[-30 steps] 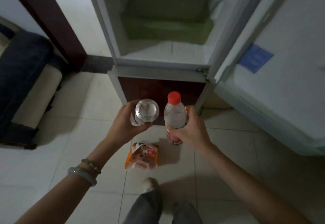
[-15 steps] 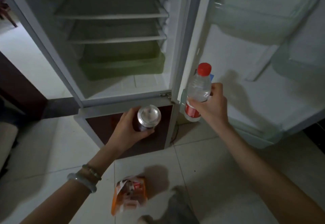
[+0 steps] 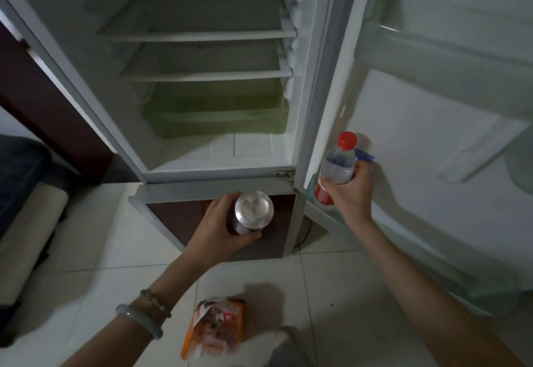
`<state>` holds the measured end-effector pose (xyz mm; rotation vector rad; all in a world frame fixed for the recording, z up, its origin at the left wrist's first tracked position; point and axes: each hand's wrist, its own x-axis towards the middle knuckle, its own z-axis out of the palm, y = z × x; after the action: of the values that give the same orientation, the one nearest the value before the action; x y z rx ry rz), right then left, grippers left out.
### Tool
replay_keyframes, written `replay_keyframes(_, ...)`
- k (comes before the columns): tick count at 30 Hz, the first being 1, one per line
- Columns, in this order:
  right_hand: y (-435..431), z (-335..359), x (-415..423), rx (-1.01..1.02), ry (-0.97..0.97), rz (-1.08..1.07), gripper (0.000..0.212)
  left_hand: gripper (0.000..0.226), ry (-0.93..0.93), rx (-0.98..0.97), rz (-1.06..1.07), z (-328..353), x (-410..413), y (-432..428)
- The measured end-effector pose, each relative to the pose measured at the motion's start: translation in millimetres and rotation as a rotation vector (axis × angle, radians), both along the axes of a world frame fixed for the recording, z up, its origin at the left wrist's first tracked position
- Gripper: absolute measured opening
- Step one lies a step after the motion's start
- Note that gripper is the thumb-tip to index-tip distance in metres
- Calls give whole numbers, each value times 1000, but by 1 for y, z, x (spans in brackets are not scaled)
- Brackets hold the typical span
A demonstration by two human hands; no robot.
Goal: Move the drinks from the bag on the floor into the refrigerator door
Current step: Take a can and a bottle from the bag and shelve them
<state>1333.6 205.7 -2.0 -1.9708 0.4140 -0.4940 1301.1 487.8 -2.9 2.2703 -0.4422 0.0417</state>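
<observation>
Left hand (image 3: pixel 219 231): wrapped around a can, grip pinching its side, thumb on the near side.
Can (image 3: pixel 253 212): upright, silver top facing up, held low in front of the dark lower panel (image 3: pixel 178 216) of the fridge.
Left wrist: two bracelets (image 3: pixel 147 314), one pale and smooth, one of small beads.
Right hand (image 3: pixel 350 193): curled tight around a bottle, grip pinching its middle.
Bottle (image 3: pixel 337 164): clear, with a red cap (image 3: pixel 347 139) and a red label near the bottom, tilted a little to the right, held just beside the inner edge of the open door.
Fridge door (image 3: pixel 418 136): swung open on the right, white inside, with a clear shelf (image 3: pixel 450 58) far up and a low rail (image 3: pixel 326 213) near the bottle's bottom.
Blue patch (image 3: pixel 364 155): on the door, partly hidden behind the bottle and fingers.
Fridge inside (image 3: pixel 202 35): white shelves stacked far back, a green drawer (image 3: pixel 219 112) below them.
Bag (image 3: pixel 215 327): orange and white, crumpled, lying on the floor near the feet, between the two arms.
Floor (image 3: pixel 101 237): pale tiles.
Left edge: a dark and cream seat (image 3: pixel 26 216), blurry.
</observation>
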Motion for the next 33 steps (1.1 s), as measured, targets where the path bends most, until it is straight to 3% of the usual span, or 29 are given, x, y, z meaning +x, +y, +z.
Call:
replay_keyframes(20, -21, -21, -5, -93, 113, 101, 76, 72, 75, -55, -125, 3, 5, -71)
replay_keyframes(26, -10, 7, -43, -242, 22, 29, 81, 70, 56, -70, -207, 22, -5, -70)
replay_keyframes(33, 4, 67, -113, -402, -52, 13, 68, 69, 59, -183, -351, 47, -8, -87)
